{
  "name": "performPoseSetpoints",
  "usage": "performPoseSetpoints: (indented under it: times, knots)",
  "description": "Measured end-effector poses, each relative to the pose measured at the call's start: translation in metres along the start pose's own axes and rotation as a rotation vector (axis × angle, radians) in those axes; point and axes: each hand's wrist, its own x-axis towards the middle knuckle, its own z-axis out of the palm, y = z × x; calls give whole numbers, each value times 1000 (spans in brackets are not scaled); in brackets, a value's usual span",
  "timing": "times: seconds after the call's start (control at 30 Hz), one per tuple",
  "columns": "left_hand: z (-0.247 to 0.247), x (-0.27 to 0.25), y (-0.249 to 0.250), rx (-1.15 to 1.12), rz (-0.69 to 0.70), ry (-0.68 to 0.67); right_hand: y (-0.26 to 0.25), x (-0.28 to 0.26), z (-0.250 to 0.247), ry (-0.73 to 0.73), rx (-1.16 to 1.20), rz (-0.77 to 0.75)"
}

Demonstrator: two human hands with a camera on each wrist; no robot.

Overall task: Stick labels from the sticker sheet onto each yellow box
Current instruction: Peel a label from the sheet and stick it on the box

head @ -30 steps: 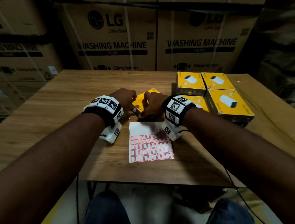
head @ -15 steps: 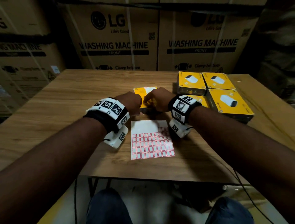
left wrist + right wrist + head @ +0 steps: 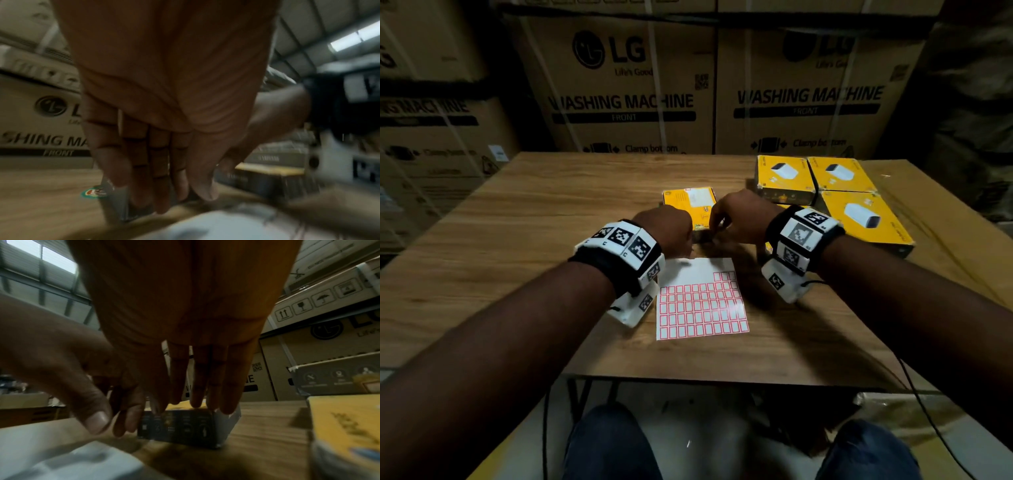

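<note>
Place: warehouse | Evidence: stacked washing-machine cartons (image 3: 619, 89) are seen behind table (image 3: 551, 205); roof panels (image 3: 41, 272) are seen overhead

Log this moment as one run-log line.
stage: positioning yellow box | left hand: on box's near end | right hand: fingers resting on box | sticker sheet: flat on table, untouched

Dim storeroom. Wood-grain tabletop (image 3: 551, 219) on dark metal legs (image 3: 578, 397), pale floor (image 3: 705, 442) beneath. Behind the far edge, a wall of strapped brown LG washing-machine cartons (image 3: 626, 89), more stacked off the left edge (image 3: 431, 144). Overhead, a corrugated roof (image 3: 51, 287) with bright skylight panels (image 3: 41, 254) and a strip light (image 3: 353, 39).
</note>
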Motion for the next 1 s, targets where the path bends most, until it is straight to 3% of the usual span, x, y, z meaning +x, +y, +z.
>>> performPoseSetpoints:
  times: [0.23, 1.0]
  knots:
    - [18, 3, 13, 59, 41, -40, -12, -21, 17, -258, -87, -91]
    - [22, 9, 13, 36, 84, -69, -24, -31, 28, -189, -136, -32]
